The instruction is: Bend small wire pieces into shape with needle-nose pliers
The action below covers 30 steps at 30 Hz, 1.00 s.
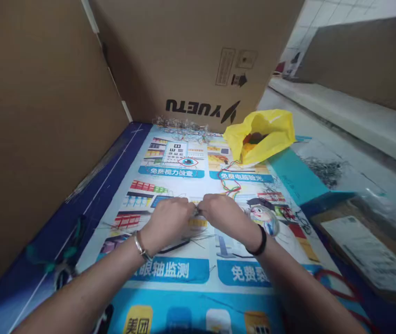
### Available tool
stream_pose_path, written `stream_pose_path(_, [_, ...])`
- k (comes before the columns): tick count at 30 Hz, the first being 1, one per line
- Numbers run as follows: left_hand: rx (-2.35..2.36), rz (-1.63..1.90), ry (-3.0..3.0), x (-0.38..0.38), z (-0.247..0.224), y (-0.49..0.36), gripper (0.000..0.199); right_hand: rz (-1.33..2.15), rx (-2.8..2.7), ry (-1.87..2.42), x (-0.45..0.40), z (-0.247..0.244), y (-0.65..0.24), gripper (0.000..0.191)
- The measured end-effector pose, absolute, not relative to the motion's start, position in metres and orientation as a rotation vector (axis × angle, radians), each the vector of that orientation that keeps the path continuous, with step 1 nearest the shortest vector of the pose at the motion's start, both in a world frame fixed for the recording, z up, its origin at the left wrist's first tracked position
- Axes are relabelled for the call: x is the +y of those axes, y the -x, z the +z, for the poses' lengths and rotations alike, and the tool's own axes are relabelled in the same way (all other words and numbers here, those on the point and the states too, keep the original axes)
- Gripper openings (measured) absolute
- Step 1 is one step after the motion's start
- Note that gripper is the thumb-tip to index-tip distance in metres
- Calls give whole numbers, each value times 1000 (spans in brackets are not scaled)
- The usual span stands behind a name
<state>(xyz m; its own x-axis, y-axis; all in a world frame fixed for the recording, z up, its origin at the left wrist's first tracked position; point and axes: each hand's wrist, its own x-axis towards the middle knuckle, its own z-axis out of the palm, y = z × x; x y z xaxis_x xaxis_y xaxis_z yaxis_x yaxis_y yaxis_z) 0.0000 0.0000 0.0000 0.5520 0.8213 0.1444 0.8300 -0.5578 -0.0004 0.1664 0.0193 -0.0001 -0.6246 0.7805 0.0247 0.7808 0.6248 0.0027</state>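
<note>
My left hand (172, 217) and my right hand (224, 212) are both closed, knuckle to knuckle over the middle of the printed poster (198, 185). A small dark, metallic-looking bit (197, 209) shows between their fingers; what it is I cannot make out. Thin wire pieces (201, 239) lie on the poster just under my hands. Beyond my right hand, red and green strands (231, 188) run toward an open yellow bag (267, 137) with orange stuff inside. Beside my right wrist sits a round clear object (265, 219).
A tangle of fine wire (186, 130) lies at the back against the cardboard wall (191, 55). Blurred green-handled tools (69, 253) are at the left. On the right are a box with a white label (368, 253), red looped handles (337, 283) and more wire (326, 170).
</note>
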Motion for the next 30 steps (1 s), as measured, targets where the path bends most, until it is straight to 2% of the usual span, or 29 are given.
stream_pose_path(5, [-1526,-262,2640,4,-5,-2,17,51,-2700,1494,22,-4,-161,23])
stream_pose_path(10, [-1794,-467,2660,13,-17,1,23,477,-2409,1434,30,-13,-165,20])
stream_pose_path(13, [-2035,-772,2813,20,-24,2,19,784,-2114,1393,35,-21,-167,16])
stream_pose_path(16, [-2363,-1228,2871,25,-29,0,12,1051,-1811,1392,37,-30,-166,14])
stream_pose_path(21, [-2623,-1951,2825,25,-31,-4,12,1362,-1422,1301,36,-35,-160,20])
stream_pose_path(25, [-2646,-2229,2778,22,-32,-5,14,1389,-1334,1250,33,-37,-156,22])
stream_pose_path(30, [-2704,-2352,2706,21,-34,-6,16,1430,-1264,1213,31,-39,-152,24])
